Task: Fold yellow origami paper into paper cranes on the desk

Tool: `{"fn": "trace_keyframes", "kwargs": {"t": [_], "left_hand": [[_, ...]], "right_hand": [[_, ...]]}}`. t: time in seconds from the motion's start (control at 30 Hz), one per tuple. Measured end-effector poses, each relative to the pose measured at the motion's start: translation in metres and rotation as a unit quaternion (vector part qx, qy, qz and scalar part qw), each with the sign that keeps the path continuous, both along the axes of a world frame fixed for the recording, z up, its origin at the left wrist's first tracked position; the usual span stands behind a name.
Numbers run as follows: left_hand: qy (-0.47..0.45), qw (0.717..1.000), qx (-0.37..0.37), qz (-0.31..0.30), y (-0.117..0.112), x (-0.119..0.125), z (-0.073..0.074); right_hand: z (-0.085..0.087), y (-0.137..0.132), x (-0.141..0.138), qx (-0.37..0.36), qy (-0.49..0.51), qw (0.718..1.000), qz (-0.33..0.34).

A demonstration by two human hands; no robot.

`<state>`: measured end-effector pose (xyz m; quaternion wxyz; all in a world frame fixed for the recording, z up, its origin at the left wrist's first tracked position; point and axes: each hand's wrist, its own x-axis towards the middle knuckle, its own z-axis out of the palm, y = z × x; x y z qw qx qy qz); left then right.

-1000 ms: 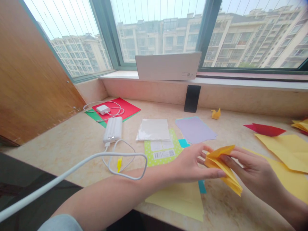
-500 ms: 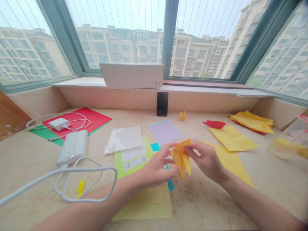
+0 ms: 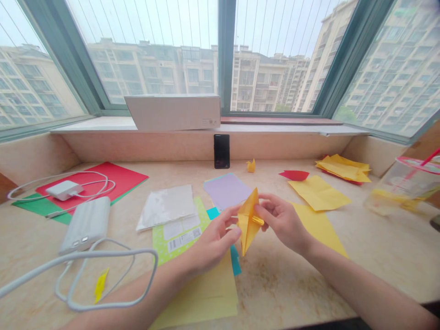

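Note:
A folded piece of yellow origami paper (image 3: 248,222), pointed at top and bottom, is held upright between my hands above the counter. My right hand (image 3: 280,220) pinches its right side, thumb in front, near a narrow folded flap. At the left edge, my left hand (image 3: 216,240) has its thumb and fingers closed about the paper; some of its fingertips are hidden behind it. Under my left forearm lie pale yellow sheets (image 3: 206,298) and a green dotted packet (image 3: 161,245) with a barcode label.
A lilac sheet (image 3: 227,190), a black phone (image 3: 222,151) and a small yellow origami figure (image 3: 251,166) are farther back. To the right are yellow sheets (image 3: 319,192) and a clear cup (image 3: 395,183). A power bank (image 3: 85,224) with looping white cables (image 3: 113,252) occupies the left.
The yellow origami paper has been turned, so a flat diamond-like face and a narrow side flap now show. The whole view has shifted, with the scene sliding left.

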<state>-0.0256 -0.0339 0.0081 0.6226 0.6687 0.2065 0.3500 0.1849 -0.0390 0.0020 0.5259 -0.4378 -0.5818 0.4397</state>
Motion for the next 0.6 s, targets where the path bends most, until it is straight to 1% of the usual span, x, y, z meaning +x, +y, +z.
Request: {"fn": "trace_keyframes", "kwargs": {"t": [0.1, 0.23, 0.37, 0.47, 0.6], "left_hand": [[0.005, 1.000, 0.001, 0.020, 0.000, 0.000, -0.002], [0.005, 1.000, 0.005, 0.019, 0.001, 0.002, -0.007], [0.006, 1.000, 0.008, 0.029, 0.000, 0.004, -0.010], [-0.025, 0.999, 0.003, 0.048, -0.001, 0.005, -0.009], [-0.064, 0.997, 0.009, 0.048, -0.001, 0.006, -0.007]], "right_hand": [[0.002, 0.001, 0.000, -0.019, 0.054, 0.998, 0.006], [0.005, 0.001, 0.000, -0.036, 0.091, 0.995, 0.026], [0.004, 0.001, -0.003, -0.059, 0.077, 0.994, 0.050], [0.005, 0.000, -0.006, -0.068, 0.058, 0.994, 0.057], [0.008, -0.001, -0.006, -0.059, 0.024, 0.996, 0.060]]}}
